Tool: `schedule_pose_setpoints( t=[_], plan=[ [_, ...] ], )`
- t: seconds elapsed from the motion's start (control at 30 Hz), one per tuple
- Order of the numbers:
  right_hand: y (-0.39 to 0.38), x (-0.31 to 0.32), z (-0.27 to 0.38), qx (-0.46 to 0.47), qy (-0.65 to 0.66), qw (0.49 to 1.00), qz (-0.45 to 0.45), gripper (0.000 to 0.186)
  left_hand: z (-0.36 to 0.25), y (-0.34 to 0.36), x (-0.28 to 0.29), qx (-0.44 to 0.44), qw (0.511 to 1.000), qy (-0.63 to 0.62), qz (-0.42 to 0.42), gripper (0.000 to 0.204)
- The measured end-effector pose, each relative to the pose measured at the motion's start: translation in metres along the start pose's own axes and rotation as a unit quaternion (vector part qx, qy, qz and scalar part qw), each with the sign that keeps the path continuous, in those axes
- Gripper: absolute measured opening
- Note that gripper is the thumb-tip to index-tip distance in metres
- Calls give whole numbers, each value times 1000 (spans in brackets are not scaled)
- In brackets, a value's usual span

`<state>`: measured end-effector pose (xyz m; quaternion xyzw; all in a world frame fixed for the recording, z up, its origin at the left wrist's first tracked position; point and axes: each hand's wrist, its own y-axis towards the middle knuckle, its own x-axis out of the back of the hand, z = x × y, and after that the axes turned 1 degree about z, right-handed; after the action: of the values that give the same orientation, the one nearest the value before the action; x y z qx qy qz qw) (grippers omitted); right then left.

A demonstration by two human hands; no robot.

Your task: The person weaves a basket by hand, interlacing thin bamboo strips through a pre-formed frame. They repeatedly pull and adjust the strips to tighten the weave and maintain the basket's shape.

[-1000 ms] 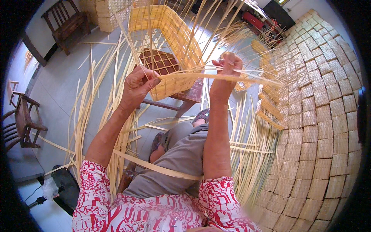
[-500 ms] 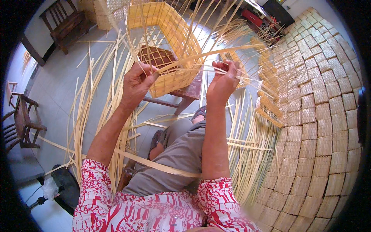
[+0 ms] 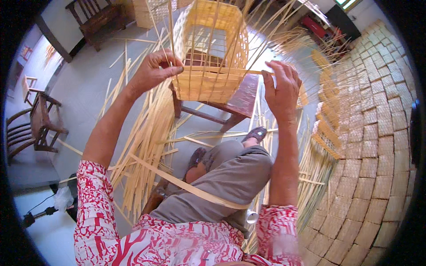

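A half-woven bamboo basket (image 3: 207,88) with tall upright stakes stands in front of me on a dark red wooden stool (image 3: 248,95). A flat bamboo strip (image 3: 222,70) runs level across its near side, among the stakes. At the near left corner, my left hand (image 3: 156,71) is closed, thumb and forefinger pinching the strip beside a stake. My right hand (image 3: 284,86) is off the right corner, thumb and fingers closed on the strip's other end. Another wide bamboo strip (image 3: 191,188) lies over my lap.
Loose bamboo strips (image 3: 146,150) cover the floor to the left and right of my legs. A high stack of woven pieces (image 3: 368,142) fills the right side. Yellow woven baskets (image 3: 327,128) stand before it. Wooden chairs (image 3: 42,119) are at the left.
The basket now faces me more squarely. The strip, slanting above the rim before, now lies level across the near side. My hands have moved farther apart, and the thin pale strips have left my right hand.
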<state>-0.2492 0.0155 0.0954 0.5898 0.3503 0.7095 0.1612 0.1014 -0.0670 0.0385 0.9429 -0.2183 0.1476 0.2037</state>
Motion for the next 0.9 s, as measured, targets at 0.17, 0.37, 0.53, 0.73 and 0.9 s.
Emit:
schedule_pose_setpoints(
  t=[0.17, 0.37, 0.53, 0.73, 0.9],
  plan=[
    [-1, 2, 31, -59, 36, 960, 272, 19, 12, 4, 22, -9, 997, -56, 45, 4],
    [-9, -8, 29, -78, 113, 948, 286, 21, 24, 0, 24, 22, 997, -59, 51, 8],
    [3, -4, 37, -122, 128, 922, 345, 28, 15, -16, 2, -41, 980, -30, -194, 34],
    [9, -8, 70, -125, 208, 912, 331, 31, 3, -63, -19, -38, 972, 98, -209, 23],
    [1, -20, 86, -168, 213, 903, 333, 29, -38, -42, -36, -21, 977, 178, -117, 25]
  ],
)
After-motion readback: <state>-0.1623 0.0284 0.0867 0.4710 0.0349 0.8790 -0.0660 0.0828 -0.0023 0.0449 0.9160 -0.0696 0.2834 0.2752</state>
